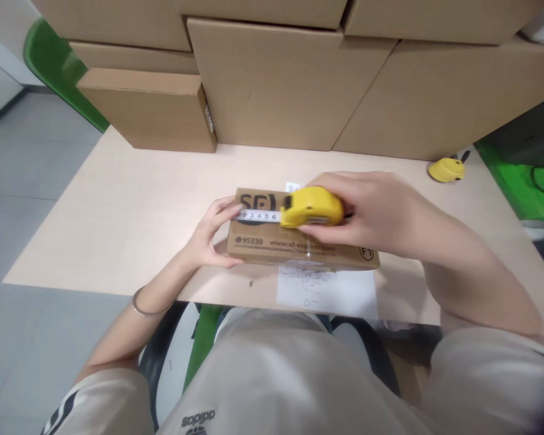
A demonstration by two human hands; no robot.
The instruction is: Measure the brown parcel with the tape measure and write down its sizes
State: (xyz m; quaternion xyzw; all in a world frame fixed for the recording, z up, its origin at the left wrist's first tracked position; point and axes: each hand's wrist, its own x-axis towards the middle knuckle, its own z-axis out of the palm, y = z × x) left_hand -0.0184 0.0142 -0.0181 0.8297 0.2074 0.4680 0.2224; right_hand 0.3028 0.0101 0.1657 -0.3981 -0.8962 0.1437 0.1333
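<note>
A small brown cardboard box (272,243) with "SF" and a web address printed on top lies near the table's front edge. My right hand (372,208) is closed round a yellow tape measure (315,206) over the box. Its white blade (260,216) runs out leftward along the box top, showing numbers from about 2 to 6. My left hand (215,232) grips the box's left end, thumb at the front side. A fingertip of it presses the blade's end at the box's left edge, hiding the hook.
A paper with handwriting (329,293) lies partly under the box. A second yellow tape measure (446,170) sits at the table's (131,211) back right. Large cardboard boxes (281,84) are stacked along the back, with a flatter carton (158,115) at left. A green chair (49,60) stands behind.
</note>
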